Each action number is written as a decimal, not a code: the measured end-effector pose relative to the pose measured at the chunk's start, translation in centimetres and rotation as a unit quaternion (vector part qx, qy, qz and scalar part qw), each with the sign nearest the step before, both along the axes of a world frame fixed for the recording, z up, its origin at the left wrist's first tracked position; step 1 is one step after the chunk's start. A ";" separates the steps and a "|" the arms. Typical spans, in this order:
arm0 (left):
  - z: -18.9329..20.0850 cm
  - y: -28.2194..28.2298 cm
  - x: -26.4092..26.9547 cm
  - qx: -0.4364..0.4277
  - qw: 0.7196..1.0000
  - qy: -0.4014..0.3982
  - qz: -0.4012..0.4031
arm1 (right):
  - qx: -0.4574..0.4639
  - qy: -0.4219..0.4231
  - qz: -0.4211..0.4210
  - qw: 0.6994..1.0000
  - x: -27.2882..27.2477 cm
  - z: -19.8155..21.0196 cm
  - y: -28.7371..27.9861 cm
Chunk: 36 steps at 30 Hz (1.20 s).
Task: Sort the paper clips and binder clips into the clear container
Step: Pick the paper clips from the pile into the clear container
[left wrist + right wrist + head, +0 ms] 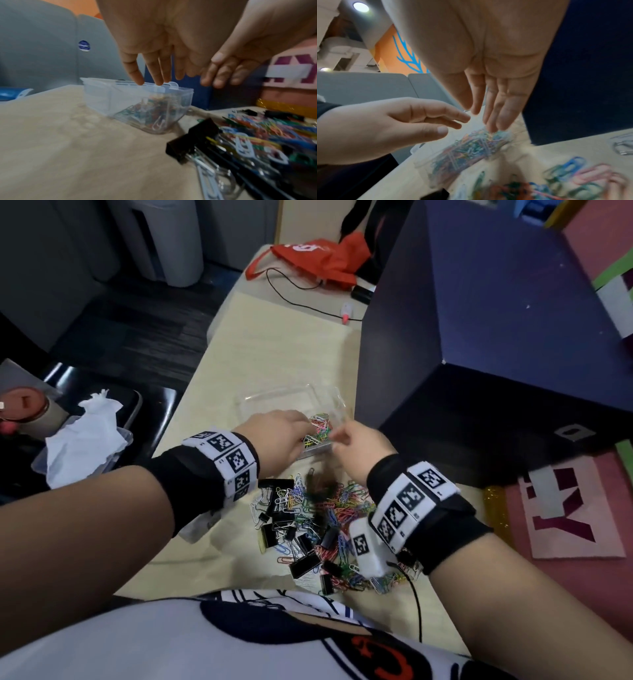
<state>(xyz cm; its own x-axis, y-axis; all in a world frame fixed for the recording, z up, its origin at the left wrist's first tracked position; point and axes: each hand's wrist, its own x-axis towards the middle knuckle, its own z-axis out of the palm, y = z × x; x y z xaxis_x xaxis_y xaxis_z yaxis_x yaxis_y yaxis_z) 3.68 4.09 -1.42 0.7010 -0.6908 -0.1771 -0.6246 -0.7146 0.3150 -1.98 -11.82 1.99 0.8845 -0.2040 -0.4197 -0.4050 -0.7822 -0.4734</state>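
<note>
Left hand [274, 436]: fingers extended, empty, hovering over container [137, 102], which is already holding some paper clips [318, 429].
Right hand [359, 446]: fingers straight, empty, reaching alongside.
Pile [315, 522] below both wrists: most clips and all visible binder clips [303, 565] are awaiting sorting.

A pale wooden counter [239, 344]. At its far end lies an orange bag [318, 258] with a black cable [294, 302] trailing from it. A large dark blue box [479, 337] stands on the right. White tissue [82, 440] sits at left.
</note>
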 end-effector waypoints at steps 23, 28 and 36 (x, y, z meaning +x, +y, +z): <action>-0.7 -5.3 -7.6 0.180 0.937 0.036 -0.297 | -0.235 0.236 0.080 0.940 -10.0 -3.7 -5.1; -0.8 -5.3 -7.4 0.179 0.946 0.023 -0.269 | -0.238 0.234 0.084 0.939 -10.0 -3.2 -5.4; 0.5 -4.6 -5.4 0.224 0.953 0.022 -0.205 | -0.281 0.190 -0.007 0.941 -9.7 -0.7 -6.5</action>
